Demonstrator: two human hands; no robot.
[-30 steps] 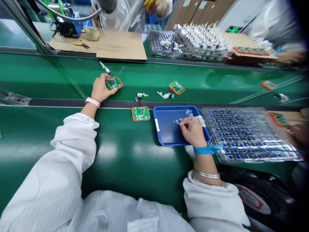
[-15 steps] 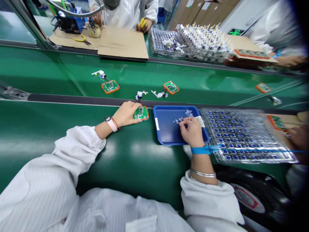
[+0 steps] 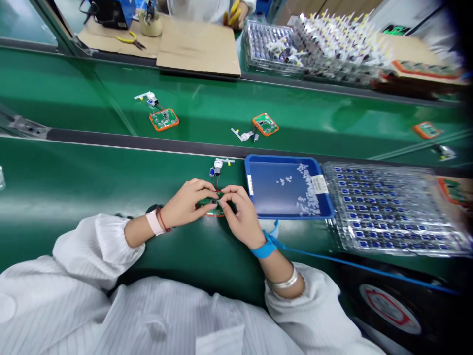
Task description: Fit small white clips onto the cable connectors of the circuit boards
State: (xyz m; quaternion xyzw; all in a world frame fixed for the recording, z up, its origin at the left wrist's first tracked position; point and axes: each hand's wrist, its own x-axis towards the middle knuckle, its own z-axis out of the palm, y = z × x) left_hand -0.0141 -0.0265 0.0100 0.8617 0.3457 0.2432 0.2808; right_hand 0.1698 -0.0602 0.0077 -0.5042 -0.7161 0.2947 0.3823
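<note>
A green circuit board (image 3: 211, 213) with an orange edge lies on the green work surface in front of me, partly covered by my fingers. My left hand (image 3: 190, 203) grips the board from its left side. Over the board's right part is my right hand (image 3: 239, 212), its thumb and index fingertips pinched together; whatever they hold is too small to make out. A thin wire runs from the board up to a small white connector piece (image 3: 218, 167). Just right of my right hand sits a blue tray (image 3: 273, 197) with small translucent pieces (image 3: 308, 192) in it.
Clear blister trays (image 3: 384, 207) with blue parts stand at the right. More boards (image 3: 164, 119) with wired white pieces lie on the green strip beyond the dark rail (image 3: 148, 141). Across it are cardboard (image 3: 199, 47), pliers (image 3: 131, 40) and a person's hand (image 3: 236, 15). A blue strap trails from my right wrist.
My right hand has moved left from the blue tray to the board. My left hand has brought the board and its wired piece nearer to me.
</note>
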